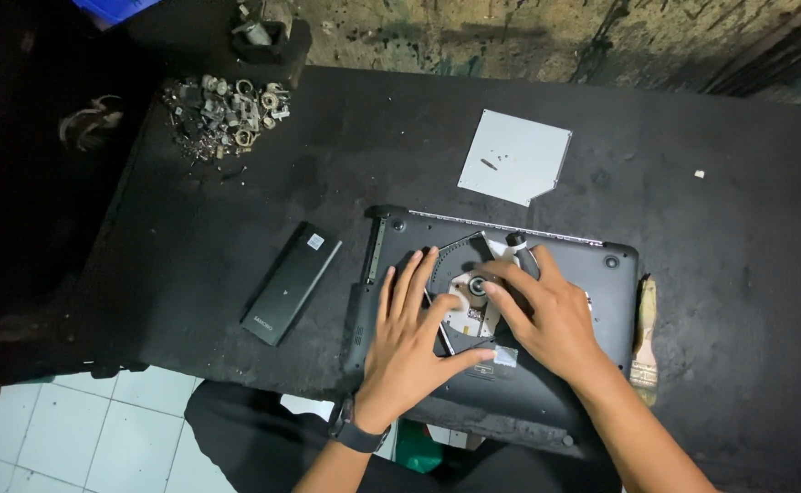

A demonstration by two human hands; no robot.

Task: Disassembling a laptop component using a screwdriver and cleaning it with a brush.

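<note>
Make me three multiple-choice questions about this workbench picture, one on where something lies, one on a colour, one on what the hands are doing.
1. Where does the slim black rectangular battery pack lie?
A. left of the upturned black laptop
B. on top of it
C. on the tiled floor

2. What colour is the flat metal cover plate behind the laptop?
A. red
B. white-silver
C. green

3. What are the left hand and right hand doing?
A. hanging off the table
B. holding the wooden-handled brush
C. resting on the exposed disc drive

Answers: 1 A, it lies on the dark table beside the laptop's left edge. 2 B, it is pale against the table. 3 C, both palms lie over the drive, and the brush lies untouched at the right.
</note>
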